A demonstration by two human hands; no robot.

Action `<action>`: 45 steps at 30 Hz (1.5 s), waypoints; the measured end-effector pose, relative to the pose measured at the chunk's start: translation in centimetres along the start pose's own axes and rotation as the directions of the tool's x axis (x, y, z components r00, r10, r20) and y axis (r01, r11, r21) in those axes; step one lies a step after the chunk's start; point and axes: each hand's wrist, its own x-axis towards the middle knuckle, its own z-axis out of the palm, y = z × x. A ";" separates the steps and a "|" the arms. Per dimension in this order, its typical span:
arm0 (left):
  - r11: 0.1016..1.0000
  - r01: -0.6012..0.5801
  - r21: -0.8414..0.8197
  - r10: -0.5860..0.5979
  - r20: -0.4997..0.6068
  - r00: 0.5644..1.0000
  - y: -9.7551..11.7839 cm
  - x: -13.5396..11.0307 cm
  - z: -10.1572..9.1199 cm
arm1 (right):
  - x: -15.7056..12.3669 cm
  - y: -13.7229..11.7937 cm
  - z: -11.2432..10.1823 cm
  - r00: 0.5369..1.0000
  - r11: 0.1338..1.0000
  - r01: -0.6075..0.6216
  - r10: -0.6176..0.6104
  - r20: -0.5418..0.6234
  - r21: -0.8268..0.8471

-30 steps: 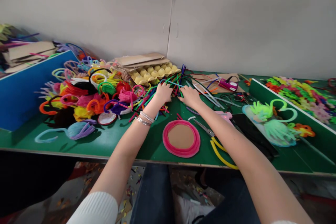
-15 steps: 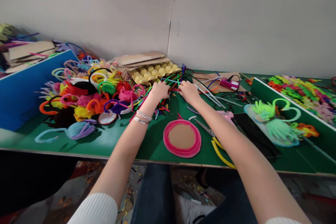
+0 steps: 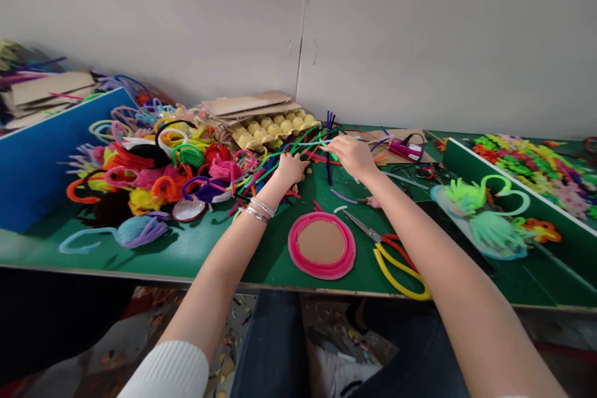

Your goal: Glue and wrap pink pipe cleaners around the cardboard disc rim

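My left hand [image 3: 292,169] rests low over a pile of loose coloured pipe cleaners [image 3: 265,169], fingers slightly bent and apart, with nothing visibly gripped. To its right, my right hand [image 3: 353,155] is raised a little, with fingertips pinched on a light-blue pipe cleaner [image 3: 310,143]. Dark-blue pipe cleaners [image 3: 329,168] stand out just beside these fingertips. Nearer me lies a round cardboard disc with a pink fuzzy rim [image 3: 321,245]. Scissors with yellow and red handles [image 3: 389,255] lie right of it, partly under my right forearm.
Left are a heap of bundled pipe cleaners [image 3: 153,161] and a blue divider [image 3: 60,155]. A yellow egg tray [image 3: 275,129] lies behind the pile. At right are a purple device [image 3: 407,148], green fuzzy swans [image 3: 497,217] and a green divider [image 3: 522,193]. A white partition [image 3: 420,56] closes the back.
My right hand has moved right and lifted slightly, uncovering dark-blue pipe cleaners. My left hand has shifted slightly lower and right, its fingers loosening. More of the scissors now shows.
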 end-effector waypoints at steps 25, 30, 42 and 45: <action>0.927 -0.141 -0.348 0.036 -0.291 0.956 3.4 0.7 1.2 | 0.4 -2.5 -1.6 0.980 0.977 0.153 -0.130 0.151 -0.151; 0.937 -0.145 -0.317 0.035 -0.328 0.944 3.5 0.9 1.9 | 1.4 -4.2 -1.8 0.981 0.987 0.114 -0.095 0.167 -0.110; 0.963 -0.124 -0.240 0.026 -0.378 0.925 2.7 1.2 1.8 | 4.0 -7.7 -7.5 0.997 0.994 -0.050 0.055 -0.050 0.093; 0.968 -0.111 -0.225 0.013 -0.398 0.917 2.2 1.0 1.2 | 4.1 -7.0 -7.3 0.996 0.990 -0.091 0.089 0.028 0.106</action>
